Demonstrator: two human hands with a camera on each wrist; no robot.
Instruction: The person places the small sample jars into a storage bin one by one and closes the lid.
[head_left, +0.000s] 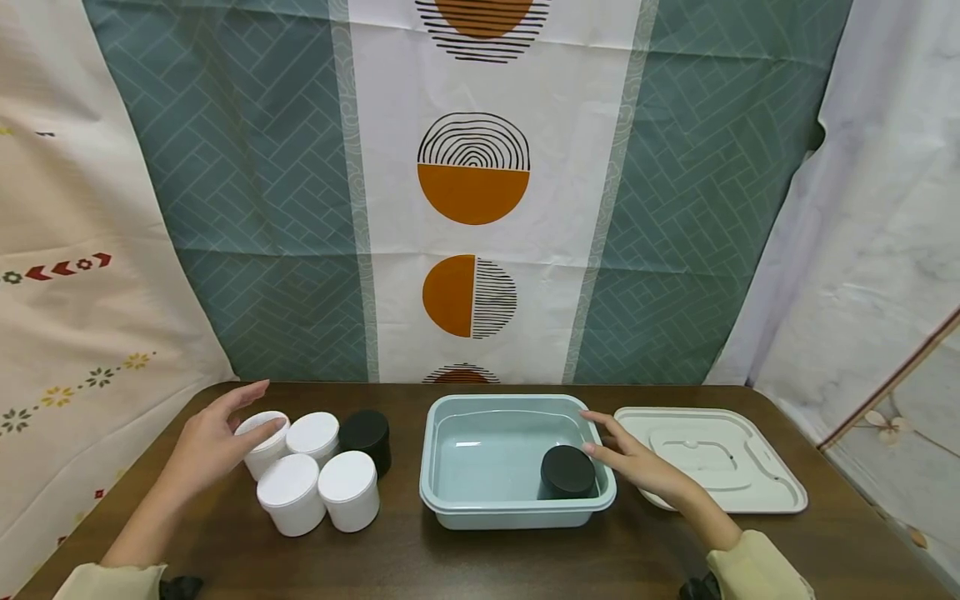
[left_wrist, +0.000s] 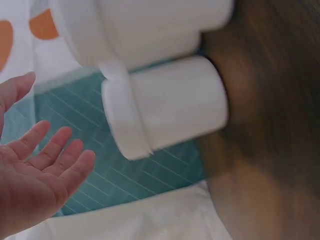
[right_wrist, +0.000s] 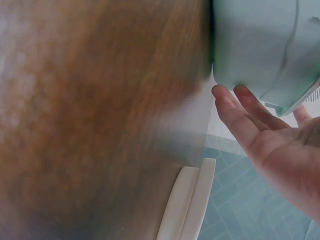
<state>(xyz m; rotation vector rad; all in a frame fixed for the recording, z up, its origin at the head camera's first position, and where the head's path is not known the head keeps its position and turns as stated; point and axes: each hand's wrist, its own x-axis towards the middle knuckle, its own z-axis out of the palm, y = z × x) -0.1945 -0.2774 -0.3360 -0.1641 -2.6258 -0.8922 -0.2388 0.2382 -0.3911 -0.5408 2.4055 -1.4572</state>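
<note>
My left hand (head_left: 212,440), fingers spread and thumb apart, is beside several white lidded jars (head_left: 288,493) at the table's left. Its thumb overlaps the rear left jar in the head view; the left wrist view shows a gap between the fingers and the nearest white jar (left_wrist: 175,102). A black jar (head_left: 366,439) stands behind them on the right. My right hand (head_left: 637,460) is at the right rim of a pale blue basin (head_left: 517,517), fingers loosely extended against its side. Another black jar (head_left: 567,472) is inside the basin, in the near right corner.
A white rectangular lid (head_left: 765,496) lies on the brown table (head_left: 397,558) right of the basin, partly behind my right forearm. Patterned curtain fabric (head_left: 472,292) hangs along the table's back edge, with light cloth at both sides.
</note>
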